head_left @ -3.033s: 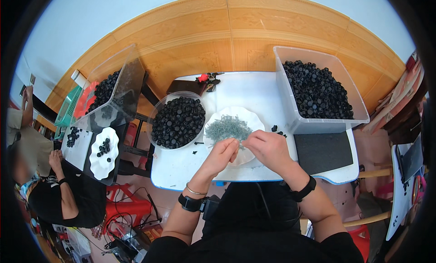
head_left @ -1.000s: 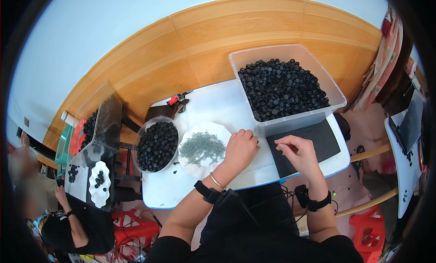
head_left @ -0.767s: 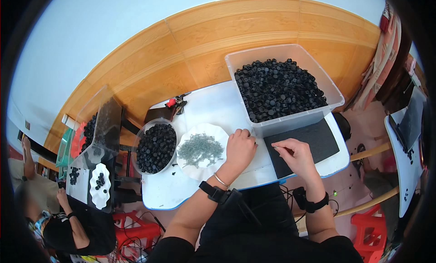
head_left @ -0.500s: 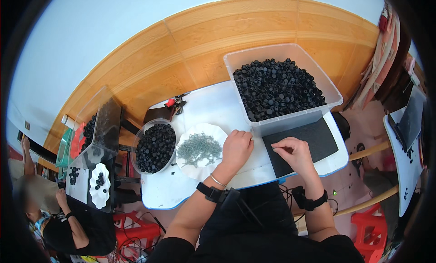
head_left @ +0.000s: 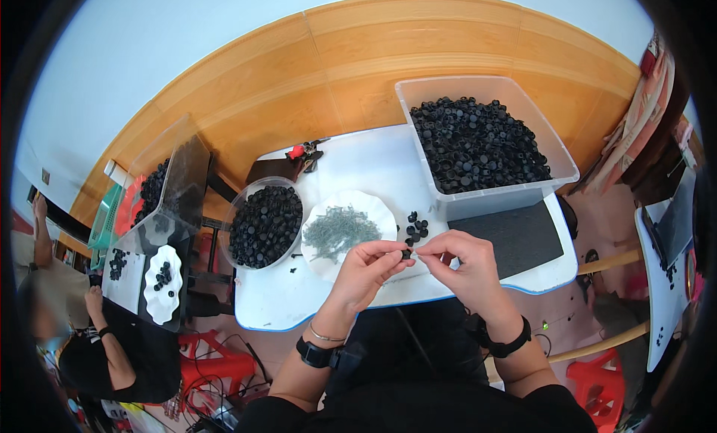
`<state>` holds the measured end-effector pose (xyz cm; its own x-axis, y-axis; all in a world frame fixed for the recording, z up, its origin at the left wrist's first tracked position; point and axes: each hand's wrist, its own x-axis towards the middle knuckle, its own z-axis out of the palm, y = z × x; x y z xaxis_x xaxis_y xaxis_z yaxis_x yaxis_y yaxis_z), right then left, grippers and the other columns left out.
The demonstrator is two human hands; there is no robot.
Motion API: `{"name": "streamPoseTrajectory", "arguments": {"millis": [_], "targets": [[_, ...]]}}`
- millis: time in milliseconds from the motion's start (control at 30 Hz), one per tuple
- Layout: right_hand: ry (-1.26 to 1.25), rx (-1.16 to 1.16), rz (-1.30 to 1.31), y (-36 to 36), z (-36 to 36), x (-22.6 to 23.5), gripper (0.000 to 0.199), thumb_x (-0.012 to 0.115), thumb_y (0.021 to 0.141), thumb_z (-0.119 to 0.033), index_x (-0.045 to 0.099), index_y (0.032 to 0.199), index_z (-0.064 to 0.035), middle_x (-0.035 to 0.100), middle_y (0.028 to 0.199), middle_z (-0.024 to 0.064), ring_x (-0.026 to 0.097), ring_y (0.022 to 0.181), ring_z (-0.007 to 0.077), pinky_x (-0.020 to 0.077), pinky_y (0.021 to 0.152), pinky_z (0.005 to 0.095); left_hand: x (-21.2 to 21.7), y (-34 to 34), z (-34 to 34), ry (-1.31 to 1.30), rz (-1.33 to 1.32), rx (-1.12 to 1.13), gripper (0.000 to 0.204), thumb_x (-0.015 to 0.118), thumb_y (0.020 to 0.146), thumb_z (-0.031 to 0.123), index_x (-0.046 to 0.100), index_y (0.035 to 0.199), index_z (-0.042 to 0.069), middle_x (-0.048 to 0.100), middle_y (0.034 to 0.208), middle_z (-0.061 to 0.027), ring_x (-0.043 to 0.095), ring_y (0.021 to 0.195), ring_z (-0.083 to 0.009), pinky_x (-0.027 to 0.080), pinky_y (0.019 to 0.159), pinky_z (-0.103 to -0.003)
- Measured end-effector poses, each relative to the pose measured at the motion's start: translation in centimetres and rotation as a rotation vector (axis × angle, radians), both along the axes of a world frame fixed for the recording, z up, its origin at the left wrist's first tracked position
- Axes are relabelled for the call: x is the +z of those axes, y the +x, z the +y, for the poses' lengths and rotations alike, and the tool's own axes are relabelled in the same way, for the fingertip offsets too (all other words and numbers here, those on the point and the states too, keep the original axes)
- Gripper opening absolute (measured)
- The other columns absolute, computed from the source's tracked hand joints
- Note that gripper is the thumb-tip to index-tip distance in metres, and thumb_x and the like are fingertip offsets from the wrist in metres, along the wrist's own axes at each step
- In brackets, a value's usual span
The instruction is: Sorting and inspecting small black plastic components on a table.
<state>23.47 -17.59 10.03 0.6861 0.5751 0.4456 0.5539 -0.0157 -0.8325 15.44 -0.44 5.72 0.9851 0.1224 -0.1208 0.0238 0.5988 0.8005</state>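
A small black cap is being pinched between thumb and fingers in the grip of the left hand, over the near edge of the white bench. The right hand is being held at the cap's three o'clock, fingertips just beside it; whether anything is being pinched by that grip cannot be told. A short, round, dark form is being shown by the cap, as by the loose black caps being carried by the bench at twelve o'clock. At ten o'clock, thin grey-green pieces are being borne by a scalloped white plate, partly being covered by the left hand. Much of the cap is being hidden by fingers.
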Motion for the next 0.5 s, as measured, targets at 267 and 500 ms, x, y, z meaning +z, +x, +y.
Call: {"name": "streamPoseTrajectory", "arguments": {"millis": [267,500], "targets": [[-0.080,0.002,-0.092,-1.1,1.2,0.0,0.009,0.068,0.075,-0.001,0.068,0.083,-0.0035,0.065,0.077,0.0065,0.062,0.061,0.0144,0.0491,0.053,0.0240,0.0,-1.0,0.1,-0.031,-0.057,0.003,0.018,0.057,0.089,0.001,0.062,0.106,-0.004,0.065,0.101,-0.0118,0.064,0.090,-0.0172,0.054,0.082,-0.026],[-0.130,-0.087,-0.241,-1.6,1.9,-0.1,0.009,0.070,0.070,-0.002,0.064,0.076,-0.0055,0.060,0.071,0.0038,0.061,0.061,0.0170,0.0485,0.054,0.0278,0.6,-1.3,0.1,-0.010,-0.065,0.036,0.018,0.056,0.089,0.000,0.063,0.105,-0.004,0.063,0.106,-0.0137,0.061,0.099,-0.0177,0.051,0.088,-0.029]]}}
